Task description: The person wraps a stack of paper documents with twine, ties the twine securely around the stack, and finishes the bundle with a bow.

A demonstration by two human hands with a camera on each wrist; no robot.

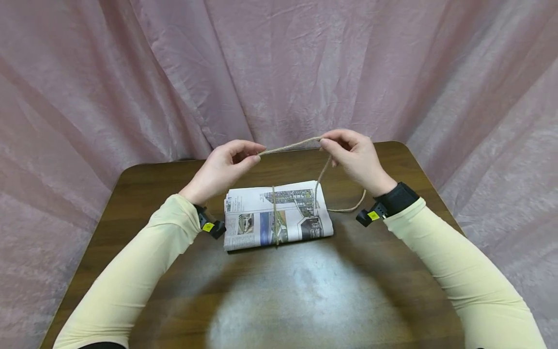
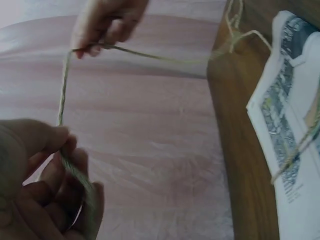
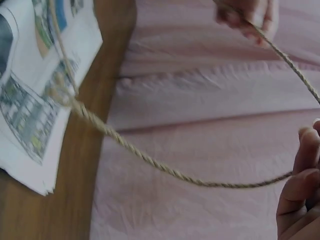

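A length of tan twine (image 1: 289, 146) stretches in the air between both hands, above the far edge of the table. My left hand (image 1: 220, 167) pinches it between thumb and fingers, and the left wrist view shows the twine (image 2: 77, 172) running on along those fingers. My right hand (image 1: 355, 157) pinches the other end of this stretch, from which more twine (image 3: 175, 175) hangs down toward the newspapers. Below lies a folded stack of newspapers (image 1: 248, 203), with a band of twine (image 1: 274, 208) around its middle.
The wooden table (image 1: 296, 291) has rounded far corners. Pink curtains (image 1: 287, 68) hang behind it and on both sides. A loose curve of twine (image 1: 346, 210) lies on the table to the right of the newspapers. Each wrist wears a black strap with a small camera (image 1: 368, 216).
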